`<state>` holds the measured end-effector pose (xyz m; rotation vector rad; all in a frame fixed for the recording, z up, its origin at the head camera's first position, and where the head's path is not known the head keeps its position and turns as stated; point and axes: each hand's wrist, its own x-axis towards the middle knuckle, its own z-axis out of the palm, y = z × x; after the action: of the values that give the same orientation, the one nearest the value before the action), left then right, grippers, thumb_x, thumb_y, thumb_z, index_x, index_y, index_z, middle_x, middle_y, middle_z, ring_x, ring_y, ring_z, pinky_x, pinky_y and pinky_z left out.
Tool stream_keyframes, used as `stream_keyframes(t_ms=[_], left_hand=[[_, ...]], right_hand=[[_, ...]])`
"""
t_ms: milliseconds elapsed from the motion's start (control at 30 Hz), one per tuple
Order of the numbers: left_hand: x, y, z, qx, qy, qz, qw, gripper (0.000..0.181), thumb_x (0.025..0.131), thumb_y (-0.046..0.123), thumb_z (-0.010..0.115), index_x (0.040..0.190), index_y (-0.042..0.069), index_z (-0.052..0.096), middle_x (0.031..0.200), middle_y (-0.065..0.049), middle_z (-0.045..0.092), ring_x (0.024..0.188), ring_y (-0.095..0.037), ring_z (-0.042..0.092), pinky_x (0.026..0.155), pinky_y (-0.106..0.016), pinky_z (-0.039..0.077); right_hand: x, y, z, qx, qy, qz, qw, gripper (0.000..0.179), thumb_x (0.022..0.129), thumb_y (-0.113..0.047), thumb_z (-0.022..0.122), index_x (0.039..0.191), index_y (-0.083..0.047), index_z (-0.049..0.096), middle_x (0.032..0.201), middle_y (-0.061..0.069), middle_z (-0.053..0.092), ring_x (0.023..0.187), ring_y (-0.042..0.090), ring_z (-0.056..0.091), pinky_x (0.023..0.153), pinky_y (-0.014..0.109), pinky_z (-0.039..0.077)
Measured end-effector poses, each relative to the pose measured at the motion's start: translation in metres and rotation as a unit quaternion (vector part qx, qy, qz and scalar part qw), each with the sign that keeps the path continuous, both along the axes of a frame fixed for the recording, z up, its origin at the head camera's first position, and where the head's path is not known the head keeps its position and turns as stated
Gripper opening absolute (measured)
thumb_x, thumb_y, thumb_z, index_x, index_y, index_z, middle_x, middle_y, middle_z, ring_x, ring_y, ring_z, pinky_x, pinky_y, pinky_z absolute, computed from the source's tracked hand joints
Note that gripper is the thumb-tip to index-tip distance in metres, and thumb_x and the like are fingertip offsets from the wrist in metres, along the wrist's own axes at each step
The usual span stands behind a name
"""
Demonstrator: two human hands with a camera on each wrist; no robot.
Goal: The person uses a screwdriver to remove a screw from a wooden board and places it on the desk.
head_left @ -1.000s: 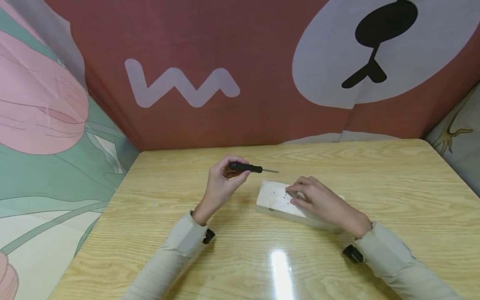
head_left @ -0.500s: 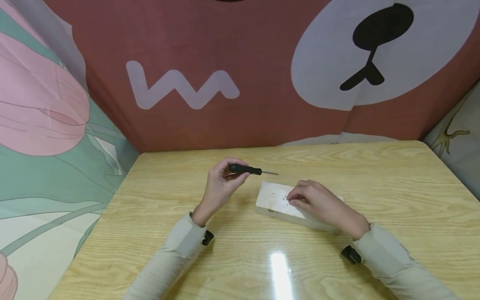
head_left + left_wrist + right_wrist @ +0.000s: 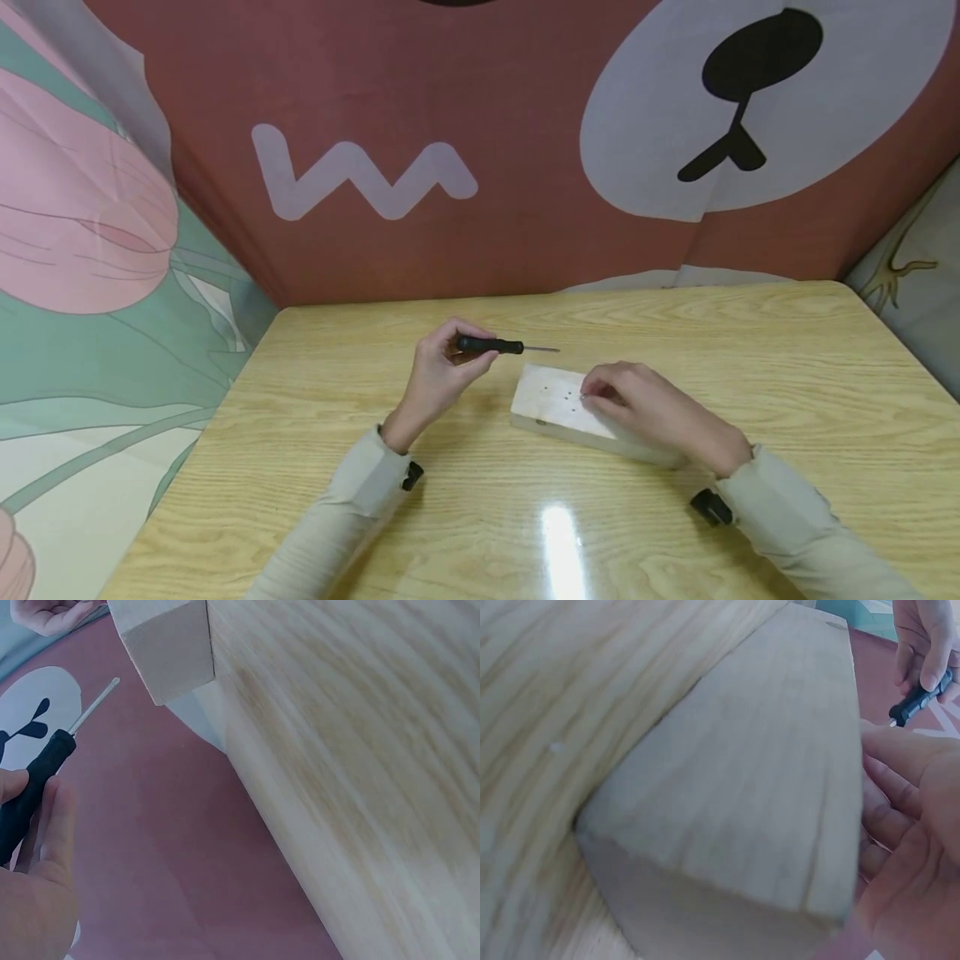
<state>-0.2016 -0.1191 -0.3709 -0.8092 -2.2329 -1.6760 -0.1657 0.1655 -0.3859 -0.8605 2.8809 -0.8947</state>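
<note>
In the head view a black-handled screwdriver [image 3: 491, 344] is pinched between the thumb and fingers of my left hand [image 3: 438, 367], its thin shaft pointing right above the table. The left wrist view shows the screwdriver's handle [image 3: 45, 769] and bare metal tip more closely. A pale wooden block [image 3: 543, 404] with several small dark holes in its top lies flat to the right. My right hand [image 3: 645, 404] covers the block's right part. Its thumb and fingertips pinch a small metal piece [image 3: 584, 396], mostly hidden by the fingers, right at the holes.
The light wood-grain table [image 3: 480, 517] carries the block near its middle. A reddish cartoon-printed cloth [image 3: 450, 250] stands along the back edge, and a floral sheet [image 3: 90, 350] hangs at the left.
The right fingertips have shifted slightly on the block, and the metal piece between them, plainer a second ago, is now mostly hidden. The left hand holds the screwdriver almost still.
</note>
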Motion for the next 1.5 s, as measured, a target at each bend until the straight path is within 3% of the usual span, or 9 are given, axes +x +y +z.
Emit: stream_keyframes(t_ms=[200,500,900,1233,1500], left_hand=[[-0.004,-0.003,-0.003,-0.004,-0.002,0.003,1.0,0.019,0.085,-0.003,0.074,0.102,-0.001,0.066,0.101,-0.019,0.071,0.086,-0.02,0.072,0.075,-0.032,0.063],[-0.012,-0.009,-0.007,-0.008,-0.001,0.016,0.9998,0.015,0.085,-0.008,0.072,0.098,-0.004,0.064,0.107,-0.021,0.071,0.097,-0.033,0.072,0.08,-0.03,0.062],[-0.022,-0.016,-0.009,-0.026,-0.009,0.032,0.9991,0.012,0.086,-0.004,0.074,0.095,-0.002,0.067,0.108,-0.019,0.072,0.096,-0.03,0.072,0.081,-0.033,0.061],[-0.031,-0.022,-0.011,-0.048,-0.005,0.039,0.9981,0.012,0.085,-0.001,0.076,0.094,-0.001,0.069,0.107,-0.018,0.073,0.093,-0.029,0.072,0.078,-0.029,0.061],[-0.038,-0.029,-0.014,-0.067,-0.011,0.047,0.9966,0.012,0.085,0.003,0.076,0.095,0.002,0.069,0.105,-0.015,0.075,0.087,-0.023,0.073,0.073,-0.025,0.06]], right_hand=[[-0.001,0.007,0.002,0.003,0.022,0.011,0.9997,0.004,0.093,-0.009,0.068,0.096,-0.011,0.071,0.09,-0.005,0.07,0.085,0.008,0.064,0.075,0.028,0.058],[-0.002,0.024,0.006,0.001,0.021,-0.02,0.9996,0.011,0.093,-0.006,0.067,0.104,-0.005,0.07,0.095,0.001,0.071,0.089,0.014,0.066,0.075,0.03,0.058],[-0.004,0.049,0.008,0.003,0.052,-0.032,0.9981,0.016,0.092,0.001,0.066,0.106,-0.003,0.071,0.1,0.005,0.073,0.085,0.014,0.064,0.073,0.033,0.057],[-0.006,0.067,0.005,-0.01,0.032,-0.039,0.9987,0.013,0.091,-0.004,0.07,0.103,-0.006,0.073,0.095,0.001,0.071,0.081,0.006,0.06,0.06,0.02,0.05],[-0.008,0.079,0.003,-0.007,0.033,-0.043,0.9985,0.018,0.09,-0.002,0.071,0.107,-0.006,0.073,0.096,0.0,0.071,0.083,0.005,0.061,0.069,0.023,0.053]])
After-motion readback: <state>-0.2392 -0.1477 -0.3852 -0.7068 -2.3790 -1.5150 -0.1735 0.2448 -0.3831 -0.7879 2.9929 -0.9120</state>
